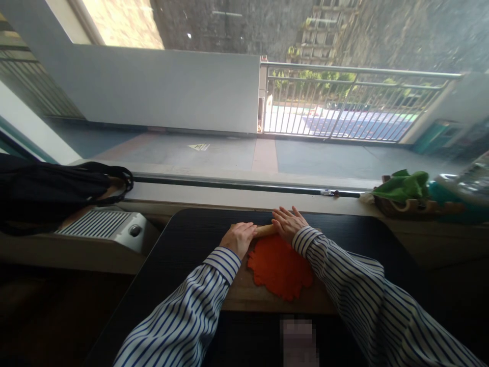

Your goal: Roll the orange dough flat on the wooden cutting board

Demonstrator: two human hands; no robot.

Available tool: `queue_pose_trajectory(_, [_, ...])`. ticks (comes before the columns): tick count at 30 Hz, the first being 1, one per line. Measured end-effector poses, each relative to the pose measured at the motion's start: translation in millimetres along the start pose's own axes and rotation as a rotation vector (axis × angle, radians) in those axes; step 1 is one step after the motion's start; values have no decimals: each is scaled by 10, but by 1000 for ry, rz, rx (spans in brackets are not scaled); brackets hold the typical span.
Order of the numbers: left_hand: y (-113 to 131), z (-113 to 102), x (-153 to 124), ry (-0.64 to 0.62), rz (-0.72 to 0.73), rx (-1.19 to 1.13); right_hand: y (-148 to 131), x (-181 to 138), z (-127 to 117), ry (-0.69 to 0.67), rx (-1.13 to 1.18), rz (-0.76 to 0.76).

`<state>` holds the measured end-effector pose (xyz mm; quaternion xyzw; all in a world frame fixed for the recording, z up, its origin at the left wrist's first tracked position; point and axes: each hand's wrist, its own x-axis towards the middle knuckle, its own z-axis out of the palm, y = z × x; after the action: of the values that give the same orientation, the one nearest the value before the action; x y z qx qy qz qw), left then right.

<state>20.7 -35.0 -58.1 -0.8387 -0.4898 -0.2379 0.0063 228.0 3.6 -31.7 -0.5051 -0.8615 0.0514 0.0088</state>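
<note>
A flat sheet of orange dough lies on a wooden board on a black table. At the dough's far edge a wooden rolling pin lies crosswise. My left hand rests palm down on the pin's left part, fingers curled over it. On the pin's right part my right hand presses with its fingers stretched flat. Both arms wear blue-and-white striped sleeves.
A white heater with a knob stands left of the table, a black bag above it. A wooden dish with a green cloth sits on the window ledge at right. Beyond the window are a terrace and railing.
</note>
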Motion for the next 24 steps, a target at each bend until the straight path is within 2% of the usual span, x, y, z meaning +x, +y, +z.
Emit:
queue_pose_trajectory(7, [112,-50,-150,47,74,-35,-32,-279,6,-42,-1,-21])
queue_pose_trajectory(14, [233,-177,-288,57,128,-116,-37,-523,58,23,26,-67])
queue_pose_trajectory(18, [217,-142,-277,67,84,-108,-21,-419,42,1,21,-56])
queue_pose_trajectory(24, [75,-38,-112,-10,-3,9,2,-24,-19,-53,14,-36])
